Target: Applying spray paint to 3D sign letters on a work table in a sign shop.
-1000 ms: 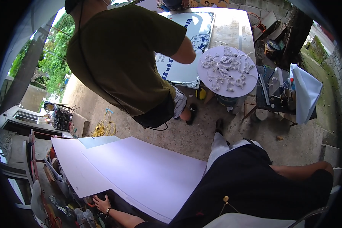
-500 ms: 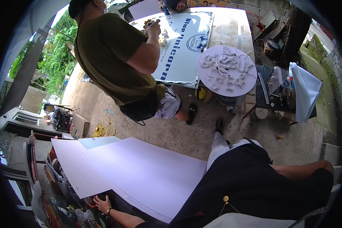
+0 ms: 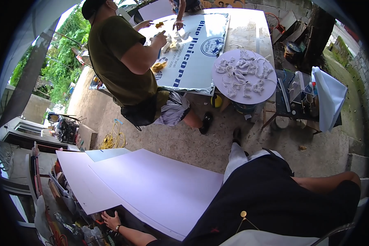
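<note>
My left hand (image 3: 110, 220) rests with its fingers spread on the edge of a dark surface (image 3: 129, 217), close to the cut corner of a large white sheet (image 3: 160, 184). It holds nothing that I can see. A narrower white strip lies along the sheet's near side, and a pale bluish piece (image 3: 106, 153) shows at its far edge. My right forearm (image 3: 320, 183) bends back behind my black shirt, and the hand is hidden there.
A person in an olive shirt (image 3: 115, 53) stands at a table bearing a printed panel (image 3: 197, 61); another person's hand (image 3: 178, 24) reaches over it. A round white board (image 3: 238, 92) holds wired white pieces. Yellow cable (image 3: 112, 139) lies on the floor. Clutter (image 3: 92, 235) sits beside my left hand.
The person in olive has lowered their hand over the panel, and their waist has shifted left. The other person's hand now reaches onto the panel. My left hand has stayed put.
</note>
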Action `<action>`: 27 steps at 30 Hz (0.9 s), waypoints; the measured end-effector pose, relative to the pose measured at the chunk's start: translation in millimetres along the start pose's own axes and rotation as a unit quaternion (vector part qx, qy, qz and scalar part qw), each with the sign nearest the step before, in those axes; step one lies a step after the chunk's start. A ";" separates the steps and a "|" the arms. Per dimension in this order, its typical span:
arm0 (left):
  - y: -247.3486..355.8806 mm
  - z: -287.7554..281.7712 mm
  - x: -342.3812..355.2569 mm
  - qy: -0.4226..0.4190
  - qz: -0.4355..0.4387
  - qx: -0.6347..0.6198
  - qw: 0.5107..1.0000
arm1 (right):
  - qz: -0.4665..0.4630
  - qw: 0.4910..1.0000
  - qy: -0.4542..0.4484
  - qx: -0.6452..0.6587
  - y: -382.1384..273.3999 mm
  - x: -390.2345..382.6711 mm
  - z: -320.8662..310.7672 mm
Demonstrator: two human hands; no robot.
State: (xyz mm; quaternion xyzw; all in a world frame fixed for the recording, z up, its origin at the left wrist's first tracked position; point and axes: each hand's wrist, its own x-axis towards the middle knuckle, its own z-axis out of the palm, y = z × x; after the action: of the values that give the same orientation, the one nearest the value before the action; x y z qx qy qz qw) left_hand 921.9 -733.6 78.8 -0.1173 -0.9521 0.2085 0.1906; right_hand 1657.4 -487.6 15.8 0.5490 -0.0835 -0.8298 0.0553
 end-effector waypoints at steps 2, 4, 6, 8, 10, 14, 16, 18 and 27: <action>-0.1 0.1 -0.4 -0.002 0.002 -0.006 1.000 | -0.015 1.000 -0.017 -0.012 0.7 -2.4 -0.7; -0.2 0.1 -0.6 0.007 0.003 -0.004 1.000 | -0.025 0.999 -0.004 -0.029 0.2 -4.5 -0.8; -0.3 -0.1 -0.7 0.007 0.004 -0.006 1.000 | -0.013 0.999 0.017 -0.035 -0.2 -4.1 -2.0; -0.1 -0.2 -0.8 0.001 0.003 -0.008 1.000 | -0.024 0.999 -0.005 -0.033 0.7 -0.3 -4.6; 0.0 -0.2 -0.6 0.004 0.002 -0.004 1.000 | -0.023 0.999 -0.031 -0.019 1.4 4.1 -7.6; 0.0 0.4 -0.3 -0.004 0.007 -0.008 1.000 | -0.010 0.999 -0.029 -0.010 1.7 6.4 -9.7; 0.1 0.7 -0.2 0.003 0.007 -0.002 1.000 | -0.008 1.000 -0.028 -0.008 0.9 5.7 -8.6; 0.2 0.8 -0.3 0.001 0.005 -0.001 1.000 | -0.006 1.000 -0.029 -0.006 1.0 4.6 -7.7; -0.2 2.2 0.1 0.000 0.006 -0.004 1.000 | 0.005 1.000 -0.027 0.015 0.1 -1.1 -4.5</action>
State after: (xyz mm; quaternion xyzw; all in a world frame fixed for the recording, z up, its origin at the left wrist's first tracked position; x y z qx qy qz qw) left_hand 920.8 -734.5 77.1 -0.1241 -0.9520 0.2060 0.1893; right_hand 1662.0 -487.8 15.1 0.5271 -0.0998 -0.8425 0.0490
